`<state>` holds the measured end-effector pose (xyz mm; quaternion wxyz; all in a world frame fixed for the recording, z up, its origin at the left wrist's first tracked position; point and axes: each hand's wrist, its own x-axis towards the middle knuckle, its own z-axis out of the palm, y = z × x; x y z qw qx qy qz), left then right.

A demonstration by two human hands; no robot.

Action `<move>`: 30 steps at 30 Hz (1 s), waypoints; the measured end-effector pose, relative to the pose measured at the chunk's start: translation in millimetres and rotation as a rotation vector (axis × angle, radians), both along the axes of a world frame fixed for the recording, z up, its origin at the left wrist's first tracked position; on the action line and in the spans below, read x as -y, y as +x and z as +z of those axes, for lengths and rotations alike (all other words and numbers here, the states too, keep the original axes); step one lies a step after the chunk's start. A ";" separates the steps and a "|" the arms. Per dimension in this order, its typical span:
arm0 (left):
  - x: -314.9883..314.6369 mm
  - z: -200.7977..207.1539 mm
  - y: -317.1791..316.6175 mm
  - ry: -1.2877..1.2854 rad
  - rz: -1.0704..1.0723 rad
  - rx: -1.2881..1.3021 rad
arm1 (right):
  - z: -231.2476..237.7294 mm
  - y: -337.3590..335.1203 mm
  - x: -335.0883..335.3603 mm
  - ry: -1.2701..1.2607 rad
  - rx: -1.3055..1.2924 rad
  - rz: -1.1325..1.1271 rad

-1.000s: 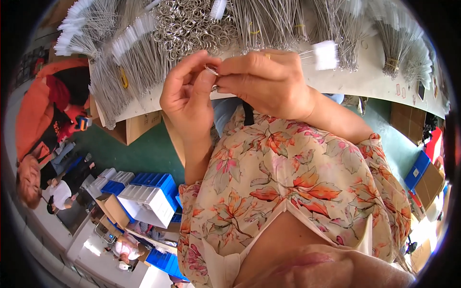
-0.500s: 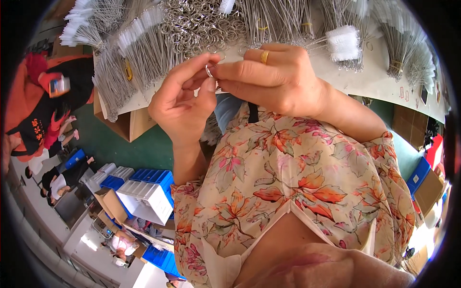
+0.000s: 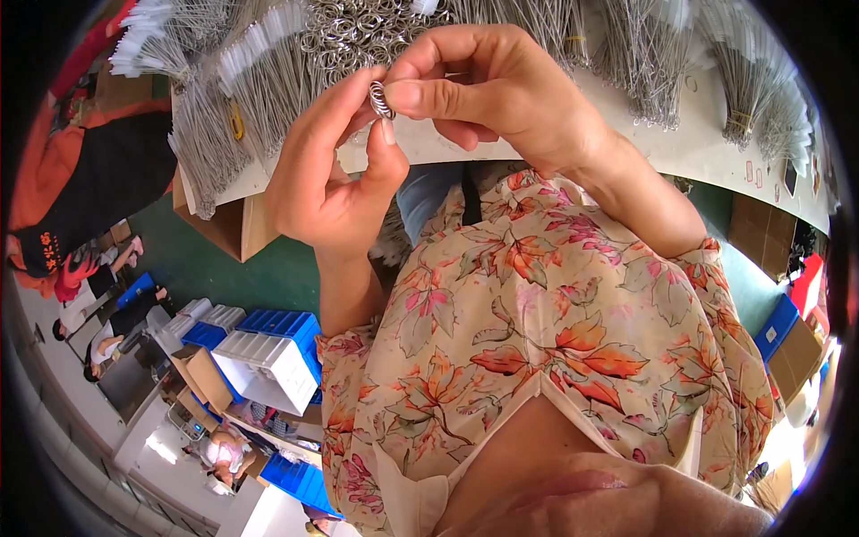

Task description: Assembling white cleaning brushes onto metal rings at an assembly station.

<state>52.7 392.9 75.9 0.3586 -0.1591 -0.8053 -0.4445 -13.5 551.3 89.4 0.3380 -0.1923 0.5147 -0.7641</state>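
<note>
Above the near edge of the worktable, my two hands meet around a small stack of shiny metal rings (image 3: pixel 380 100), lined up like a coil. My left hand (image 3: pixel 331 179) is closed in a pinch on it, the thumb below and the fingertips above. From the right, the thumb and index finger of my right hand (image 3: pixel 506 89) press against the same rings; its other fingers are curled. Just beyond the hands lies a heap of loose metal rings (image 3: pixel 353 40).
Bundles of thin wire brushes with white bristles lie to the left (image 3: pixel 210 134) and right (image 3: pixel 738 98) on the white table (image 3: pixel 716 166). An open cardboard box (image 3: pixel 242 228) sits below the left edge. Farther left are blue and white crates (image 3: pixel 268 358) and other people.
My right hand has moved up and turned, its thumb now on the rings. Several rings show where a single one did. The white brush head beside my right wrist is gone from view.
</note>
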 end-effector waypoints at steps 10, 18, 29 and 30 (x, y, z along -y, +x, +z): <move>29.1 7.2 -7.9 0.267 -0.240 0.319 | -5.6 -17.6 6.5 0.116 -0.304 0.118; 120.5 -7.9 -19.2 0.167 0.058 0.860 | -84.2 22.7 -16.9 0.718 -1.204 -0.307; 353.2 -60.2 -54.0 -0.291 0.840 0.911 | -105.6 31.1 -23.4 0.573 -1.386 -0.309; 354.9 -67.0 -59.7 -0.392 0.895 0.961 | -107.6 29.9 -22.8 0.575 -1.391 -0.309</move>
